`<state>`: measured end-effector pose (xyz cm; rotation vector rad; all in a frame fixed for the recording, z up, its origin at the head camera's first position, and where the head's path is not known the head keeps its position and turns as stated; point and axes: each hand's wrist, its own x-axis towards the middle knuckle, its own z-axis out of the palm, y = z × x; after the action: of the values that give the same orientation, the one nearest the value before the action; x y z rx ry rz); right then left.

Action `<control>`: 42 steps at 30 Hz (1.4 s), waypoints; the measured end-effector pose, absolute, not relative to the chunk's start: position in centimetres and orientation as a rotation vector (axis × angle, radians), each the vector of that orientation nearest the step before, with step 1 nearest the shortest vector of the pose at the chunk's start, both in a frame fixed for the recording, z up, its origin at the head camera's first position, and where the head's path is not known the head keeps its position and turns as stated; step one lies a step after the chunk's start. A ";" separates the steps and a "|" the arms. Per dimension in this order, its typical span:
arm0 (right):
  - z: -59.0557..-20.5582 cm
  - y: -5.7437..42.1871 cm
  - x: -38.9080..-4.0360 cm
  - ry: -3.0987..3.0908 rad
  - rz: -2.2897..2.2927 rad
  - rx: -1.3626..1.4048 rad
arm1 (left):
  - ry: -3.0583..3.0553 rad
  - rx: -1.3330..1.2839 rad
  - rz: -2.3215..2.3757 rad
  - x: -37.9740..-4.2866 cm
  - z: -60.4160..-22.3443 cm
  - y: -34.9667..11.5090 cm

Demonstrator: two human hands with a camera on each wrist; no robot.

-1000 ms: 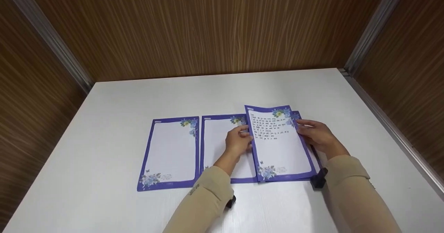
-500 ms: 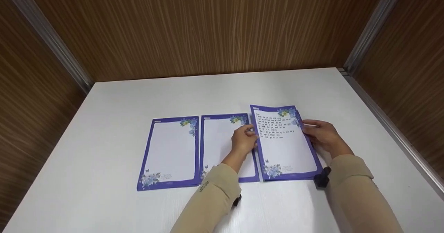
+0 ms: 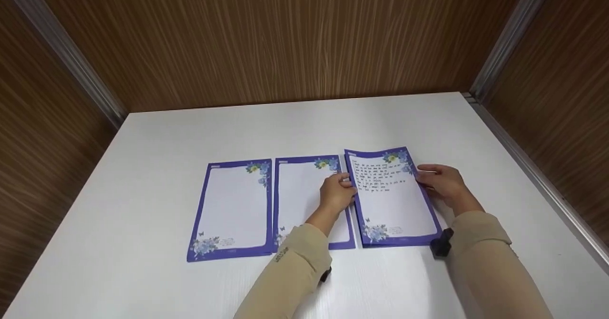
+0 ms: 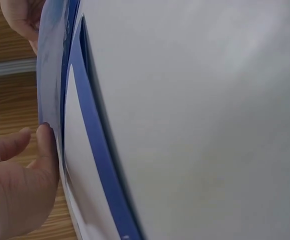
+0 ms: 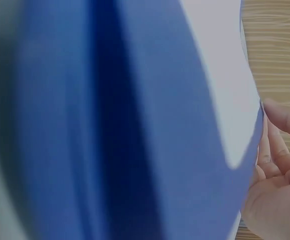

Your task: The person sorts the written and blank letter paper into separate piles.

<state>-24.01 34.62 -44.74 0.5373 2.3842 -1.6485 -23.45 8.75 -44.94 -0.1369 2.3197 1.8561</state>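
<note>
A sheet of letter paper point(image 3: 395, 209) with a purple floral border and several lines of handwriting lies over the rightmost stack, its top edge slightly bowed. My left hand point(image 3: 337, 194) pinches its left edge between thumb and fingers. On the opposite side my right hand point(image 3: 443, 183) pinches the right edge; the right wrist view shows the thumb point(image 5: 285, 117) against the paper's rim. Purple borders of the paper below peek out along the left and bottom. In the left wrist view, the left hand point(image 4: 22, 187) is at the sheet's edge, close to the middle paper's purple border point(image 4: 102, 155).
Two matching papers without handwriting, a left one point(image 3: 235, 209) and a middle one point(image 3: 299, 190), lie side by side on the white table point(image 3: 166, 138). My left forearm crosses the middle one's lower part. Brown wood-grain panels point(image 3: 304, 38) enclose the table at the back and sides.
Both hands have shifted right with the handwritten sheet, off the middle paper and over the right stack. In the last half second the sheet's top edge has come slightly nearer.
</note>
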 end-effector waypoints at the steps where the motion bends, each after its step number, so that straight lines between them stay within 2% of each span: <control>1: -44.7 34.7 -24.0 2.388 -1.648 0.538 | 2.336 -0.132 1.840 -23.4 -44.9 8.8; 15: -44.6 34.8 -23.7 2.427 -1.652 0.555 | 2.593 0.031 1.594 -23.2 -44.7 8.6; 24: -44.4 34.6 -23.8 2.458 -1.646 0.615 | 2.580 0.018 1.583 -22.9 -44.6 8.5; 32: -43.9 34.1 -23.7 2.554 -1.673 0.746 | 2.454 0.002 1.747 -22.9 -44.7 8.1; 42: -43.8 32.4 -24.1 2.414 -1.979 0.814 | 2.285 0.004 1.936 -23.7 -44.7 6.3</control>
<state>-24.14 32.36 -43.82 0.8137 2.4138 -1.9791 -23.66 6.31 -44.69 0.0039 2.2853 1.9363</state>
